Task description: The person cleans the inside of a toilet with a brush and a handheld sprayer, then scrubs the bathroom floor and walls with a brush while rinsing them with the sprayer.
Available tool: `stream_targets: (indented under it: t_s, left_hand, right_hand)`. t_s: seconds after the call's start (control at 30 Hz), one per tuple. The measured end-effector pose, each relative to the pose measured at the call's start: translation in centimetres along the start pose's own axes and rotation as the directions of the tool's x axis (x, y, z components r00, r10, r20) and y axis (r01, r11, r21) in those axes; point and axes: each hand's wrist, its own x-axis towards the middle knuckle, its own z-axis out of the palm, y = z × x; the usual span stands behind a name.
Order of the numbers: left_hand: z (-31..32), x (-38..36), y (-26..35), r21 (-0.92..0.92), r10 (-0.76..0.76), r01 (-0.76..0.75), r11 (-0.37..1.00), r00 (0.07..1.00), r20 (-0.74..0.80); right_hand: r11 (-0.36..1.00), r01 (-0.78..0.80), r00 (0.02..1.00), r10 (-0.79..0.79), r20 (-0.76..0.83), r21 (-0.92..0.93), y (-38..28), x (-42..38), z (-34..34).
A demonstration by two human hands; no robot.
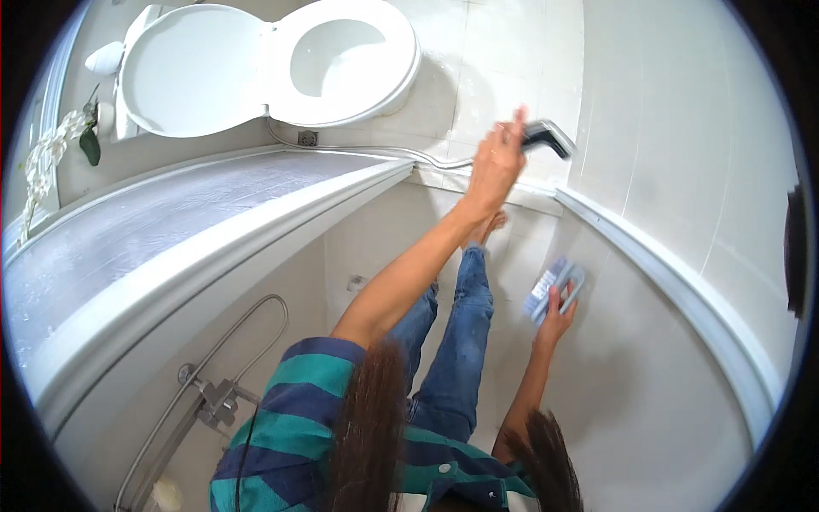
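Observation:
My left hand (496,166) is wrapped round a bidet sprayer (548,136) with a black and chrome head that angles to the right. From the sprayer a metal hose (358,150) runs left along the floor towards the toilet. Lower right, my right hand (556,320) grips the blue-grey handle of a scrub brush (553,292), close to the right-hand wall. Its pale bristles face left and look slightly blurred. Both arms reach forward over my jeans and bare feet.
A white toilet (399,72) with its lid raised stands at upper left, near a floor drain (308,138). Glass shower panel (171,226) is on the left, a metal door track (674,273) on the right. Shower mixer (217,401) and white flowers (53,145) are at left.

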Motion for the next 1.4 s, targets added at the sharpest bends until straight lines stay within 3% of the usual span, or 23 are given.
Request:
stream_targets:
  t_s: [0.07, 0.1, 0.13, 0.2, 0.23, 0.33, 0.4, 0.5, 0.53, 0.6, 0.67, 0.73, 0.77, 0.83, 0.87, 0.93, 1.03, 1.1, 1.2, 1.3, 1.37, 1.4]
  left_hand:
    - [-0.3, 3.3, 0.2, 0.108, -0.011, 0.042, 0.993, 0.96, -0.278]
    - [-1.5, 4.6, -1.2, 0.081, -0.132, 0.171, 0.982, 0.925, -0.357]
    - [-2.6, 5.8, -2.2, 0.182, -0.113, 0.238, 0.954, 0.849, -0.516]
    - [-6.0, 7.1, -3.3, 0.023, -0.244, 0.353, 0.935, 0.692, -0.679]
    - [-7.3, 7.8, -3.5, -0.165, -0.385, 0.403, 0.9, 0.557, -0.736]
    - [-12.1, 8.3, -3.8, -0.399, -0.501, 0.317, 0.861, 0.386, -0.775]
    - [-15.4, 9.3, -4.6, -0.515, -0.536, 0.152, 0.843, 0.313, -0.784]
    - [-21.2, 5.9, -3.5, -0.488, -0.51, 0.15, 0.86, 0.253, -0.822]
    - [-22.2, 5.0, -4.0, -0.552, -0.551, 0.065, 0.831, 0.232, -0.802]
    - [-25.0, 3.2, -4.9, -0.457, -0.485, 0.184, 0.87, 0.161, -0.859]
    - [-27.5, 0.6, -7.0, -0.625, -0.65, 0.199, 0.755, 0.1, -0.754]
    - [-29.7, 0.9, -5.7, -0.824, -0.825, -0.026, 0.565, -0.034, -0.565]
    - [-31.6, 1.6, -6.3, -0.843, -0.841, 0.007, 0.538, -0.062, -0.537]
    - [-34.5, 1.1, -7.4, -0.878, -0.873, 0.112, 0.465, -0.106, -0.475]
    - [-35.9, 1.1, -7.2, -0.736, -0.762, 0.31, 0.602, -0.055, -0.646]
    - [-39.2, 1.2, -4.7, -0.295, -0.476, 0.606, 0.739, 0.16, -0.865]
    - [-40.6, 1.1, -6.0, -0.219, -0.413, 0.571, 0.791, 0.235, -0.88]
    - [-40.4, 1.4, -4.1, -0.195, -0.449, 0.637, 0.746, 0.265, -0.853]
    - [-38.3, -0.6, -4.1, -0.162, -0.387, 0.771, 0.616, 0.117, -0.915]
    - [-34.9, -1.8, -2.3, 0.032, -0.113, 0.932, 0.362, 0.078, -0.991]
    - [-32.9, -2.3, 0.3, -0.162, -0.216, 0.886, 0.434, -0.072, -0.974]
    - [-32.0, -3.3, 2.2, -0.245, -0.271, 0.857, 0.453, -0.13, -0.954]
  right_hand:
    - [0.999, -0.045, 0.999, 0.044, 0.017, 0.008, 0.5, 1.7, -3.3]
    - [0.999, -0.054, 0.998, 0.054, 0.017, 0.005, -0.3, 2.5, -3.3]
    - [0.995, -0.098, 0.995, 0.098, 0.023, 0.027, -1.6, 2.8, -3.3]
    - [0.982, -0.179, 0.984, 0.177, 0.03, 0.068, -4.2, 3.4, -3.6]
    - [0.974, -0.152, 0.988, 0.147, 0.04, 0.168, -5.1, 3.6, -3.4]
    - [0.979, -0.137, 0.987, 0.123, 0.101, 0.152, -7.9, 2.6, -3.5]
    - [0.966, -0.122, 0.991, 0.107, 0.077, 0.229, -10.4, 1.1, -2.2]
    - [0.938, -0.078, 0.995, 0.054, 0.079, 0.338, -10.3, -2.7, -3.1]
    - [0.932, -0.076, 0.995, 0.046, 0.092, 0.353, -11.4, -3.7, -3.1]
    - [0.914, -0.067, 0.993, 0.023, 0.115, 0.399, -14.4, -6.1, -2.5]
    - [0.927, 0.036, 0.992, -0.078, 0.098, 0.372, -15.4, -7.7, -2.4]
    - [0.942, 0.145, 0.984, -0.169, 0.055, 0.303, -18.4, -8.1, -2.0]
    - [0.941, 0.162, 0.982, -0.183, 0.043, 0.297, -20.1, -8.6, -1.4]
    - [0.956, 0.148, 0.98, -0.176, 0.091, 0.253, -22.8, -9.7, -1.3]
    - [0.962, 0.141, 0.979, -0.17, 0.109, 0.234, -24.1, -10.4, -1.5]
    - [0.952, 0.218, 0.961, -0.248, 0.12, 0.216, -26.3, -11.6, -2.2]
    - [0.919, 0.3, 0.92, -0.35, 0.179, 0.256, -30.6, -10.4, -0.8]
    - [0.919, 0.358, 0.882, -0.391, 0.263, 0.165, -35.2, -6.2, 0.3]
    - [0.874, 0.469, 0.782, -0.478, 0.4, 0.127, -43.8, 0.6, 3.0]
    - [0.707, 0.7, 0.58, -0.644, 0.5, 0.099, -52.4, 8.2, 7.3]
    - [0.55, 0.832, 0.415, -0.703, 0.578, 0.073, -59.0, 9.5, 9.9]
    - [0.392, 0.916, 0.284, -0.788, 0.546, 0.089, -61.1, 11.3, 12.0]
